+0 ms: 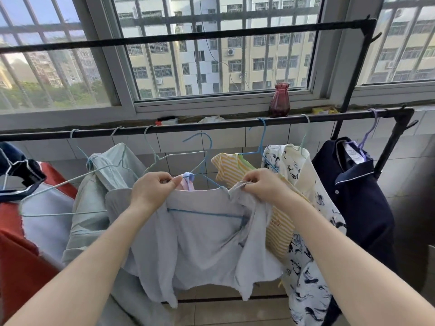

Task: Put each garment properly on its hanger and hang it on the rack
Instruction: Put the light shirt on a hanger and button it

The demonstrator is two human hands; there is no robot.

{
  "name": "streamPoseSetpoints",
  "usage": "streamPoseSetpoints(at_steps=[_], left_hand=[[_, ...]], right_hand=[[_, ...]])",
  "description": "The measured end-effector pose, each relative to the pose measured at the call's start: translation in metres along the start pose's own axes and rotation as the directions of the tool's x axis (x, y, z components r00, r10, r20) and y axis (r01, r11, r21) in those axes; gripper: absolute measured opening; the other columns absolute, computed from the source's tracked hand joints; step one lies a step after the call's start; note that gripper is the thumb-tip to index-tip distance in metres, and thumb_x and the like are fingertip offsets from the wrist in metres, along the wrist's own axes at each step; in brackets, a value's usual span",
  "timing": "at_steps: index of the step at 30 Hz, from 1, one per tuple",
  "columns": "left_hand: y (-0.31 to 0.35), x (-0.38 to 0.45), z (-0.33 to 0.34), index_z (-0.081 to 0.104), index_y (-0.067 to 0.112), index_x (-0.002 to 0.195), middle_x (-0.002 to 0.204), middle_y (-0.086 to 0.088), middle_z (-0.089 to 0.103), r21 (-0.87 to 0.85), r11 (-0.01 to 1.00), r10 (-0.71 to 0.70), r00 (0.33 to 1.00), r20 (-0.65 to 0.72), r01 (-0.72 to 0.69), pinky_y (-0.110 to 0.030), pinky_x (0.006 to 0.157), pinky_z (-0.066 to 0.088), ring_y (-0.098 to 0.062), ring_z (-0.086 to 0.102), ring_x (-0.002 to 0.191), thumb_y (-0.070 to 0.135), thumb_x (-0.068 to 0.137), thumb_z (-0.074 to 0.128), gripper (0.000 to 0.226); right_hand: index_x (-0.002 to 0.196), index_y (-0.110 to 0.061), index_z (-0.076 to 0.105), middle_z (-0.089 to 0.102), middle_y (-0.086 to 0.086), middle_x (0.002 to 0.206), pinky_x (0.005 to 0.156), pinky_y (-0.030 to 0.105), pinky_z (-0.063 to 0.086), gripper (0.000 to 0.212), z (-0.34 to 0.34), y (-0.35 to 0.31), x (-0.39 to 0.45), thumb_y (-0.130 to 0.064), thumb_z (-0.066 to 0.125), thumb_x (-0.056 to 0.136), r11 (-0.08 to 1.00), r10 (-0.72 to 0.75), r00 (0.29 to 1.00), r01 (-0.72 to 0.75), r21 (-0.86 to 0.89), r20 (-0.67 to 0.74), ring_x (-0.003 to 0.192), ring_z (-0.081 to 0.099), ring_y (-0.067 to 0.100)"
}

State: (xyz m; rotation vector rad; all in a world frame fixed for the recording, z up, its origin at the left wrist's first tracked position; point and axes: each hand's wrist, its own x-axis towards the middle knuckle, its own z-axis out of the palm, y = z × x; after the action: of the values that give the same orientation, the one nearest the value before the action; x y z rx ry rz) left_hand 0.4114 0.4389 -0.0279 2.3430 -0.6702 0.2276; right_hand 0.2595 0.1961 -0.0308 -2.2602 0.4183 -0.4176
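The blue hanger [207,215] lay crosswise, hook at twelve o'clock. The left hand [150,191] and right hand [263,187] each pinched the pale garment's [200,250] shoulders; it hung toward six o'clock.

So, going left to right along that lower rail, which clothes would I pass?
Red cloth → pale green shirt → light grey top held in both hands, its hanger not yet on the rail → yellow striped top → flowered white garment → navy shirt.
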Motion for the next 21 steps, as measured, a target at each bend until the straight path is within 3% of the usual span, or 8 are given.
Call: streamPoseSetpoints(at_steps=[3, 7, 9, 11, 14, 16, 19, 21], left_hand=[[0.005, 0.000, 0.001, 0.059, 0.024, 0.055, 0.045, 0.013, 0.048, -0.061, 0.998, -0.022, 1.000, 0.022, 0.023, -0.030, 0.057, 0.032, -0.014, 0.048, 0.059, 0.044, 0.089, 0.065, 0.040], [0.014, 0.000, 0.005, 0.058, 0.016, 0.057, 0.048, 0.003, 0.044, -0.087, 0.995, -0.060, 0.998, -0.020, 0.058, -0.030, 0.054, 0.029, -0.018, 0.045, 0.059, 0.044, 0.091, 0.062, 0.044], [0.022, -0.001, 0.010, 0.056, 0.012, 0.058, 0.050, 0.001, 0.041, -0.073, 0.995, -0.069, 0.998, -0.001, 0.069, -0.031, 0.054, 0.027, -0.020, 0.043, 0.058, 0.045, 0.092, 0.060, 0.047], [0.032, -0.006, 0.020, 0.047, 0.013, 0.054, 0.051, 0.002, 0.037, 0.020, 1.000, -0.021, 0.997, 0.077, 0.019, -0.032, 0.054, 0.026, -0.021, 0.040, 0.058, 0.043, 0.093, 0.059, 0.050], [0.043, -0.011, 0.027, 0.039, 0.012, 0.054, 0.052, 0.002, 0.034, 0.063, 0.997, 0.026, 0.989, 0.143, -0.035, -0.032, 0.056, 0.025, -0.024, 0.038, 0.061, 0.040, 0.092, 0.060, 0.052], [0.040, -0.005, 0.027, 0.046, 0.010, 0.054, 0.049, 0.001, 0.034, -0.073, 0.997, 0.009, 0.995, 0.097, -0.001, -0.033, 0.056, 0.024, -0.023, 0.037, 0.059, 0.041, 0.091, 0.063, 0.051], [0.035, 0.002, 0.021, 0.061, 0.023, 0.050, 0.044, 0.006, 0.038, -0.293, 0.955, -0.034, 0.999, 0.026, 0.040, -0.032, 0.059, 0.026, -0.019, 0.037, 0.056, 0.040, 0.091, 0.066, 0.044], [0.039, 0.004, 0.013, 0.057, 0.035, 0.041, 0.039, 0.010, 0.040, -0.348, 0.937, -0.028, 0.999, 0.035, 0.038, -0.031, 0.060, 0.025, -0.010, 0.035, 0.050, 0.035, 0.092, 0.065, 0.052]], right_hand=[[0.075, -0.007, 0.069, 0.056, -0.003, 0.064, 0.061, 0.025, 0.037, 0.013, 0.002, 0.001, 0.002, -0.003, 0.058, 0.080, 0.996, 0.005, 0.985, 0.010, 0.085, -0.174, 0.067, 0.048, 0.012], [0.071, -0.005, 0.065, 0.048, -0.004, 0.059, 0.059, 0.029, 0.033, 0.018, 0.011, -0.007, 0.003, -0.017, 0.066, 0.085, 0.987, -0.092, 0.975, 0.116, 0.108, -0.204, 0.061, 0.040, 0.010], [0.075, -0.005, 0.064, 0.048, -0.005, 0.061, 0.059, 0.029, 0.032, 0.019, 0.013, -0.012, 0.000, -0.017, 0.065, 0.089, 0.942, -0.111, 0.941, 0.203, 0.268, -0.321, 0.060, 0.039, 0.009], [0.074, -0.011, 0.064, 0.046, -0.014, 0.058, 0.056, 0.023, 0.030, 0.019, 0.015, -0.022, -0.005, -0.014, 0.063, 0.093, 0.885, -0.149, 0.938, 0.267, 0.381, -0.312, 0.056, 0.037, 0.005], [0.077, -0.013, 0.067, 0.049, -0.014, 0.060, 0.057, 0.020, 0.032, 0.014, 0.023, -0.033, -0.015, -0.017, 0.068, 0.090, 0.880, -0.216, 0.963, 0.263, 0.396, -0.160, 0.058, 0.040, 0.003], [0.093, -0.013, 0.072, 0.052, -0.016, 0.059, 0.056, 0.016, 0.035, 0.011, 0.023, -0.034, -0.022, -0.023, 0.070, 0.089, 0.932, -0.204, 0.973, 0.161, 0.324, 0.105, 0.055, 0.043, 0.000], [0.121, -0.032, 0.065, 0.065, -0.005, 0.083, 0.066, 0.024, 0.055, 0.035, 0.017, -0.027, -0.032, -0.036, 0.071, 0.087, 0.999, -0.049, 0.832, 0.044, 0.023, 0.553, 0.069, 0.060, 0.011], [0.126, -0.035, 0.063, 0.054, -0.001, 0.086, 0.072, 0.030, 0.059, 0.037, 0.012, -0.022, -0.036, -0.033, 0.069, 0.090, 1.000, 0.004, 0.818, -0.009, 0.006, 0.575, 0.074, 0.059, 0.013]])
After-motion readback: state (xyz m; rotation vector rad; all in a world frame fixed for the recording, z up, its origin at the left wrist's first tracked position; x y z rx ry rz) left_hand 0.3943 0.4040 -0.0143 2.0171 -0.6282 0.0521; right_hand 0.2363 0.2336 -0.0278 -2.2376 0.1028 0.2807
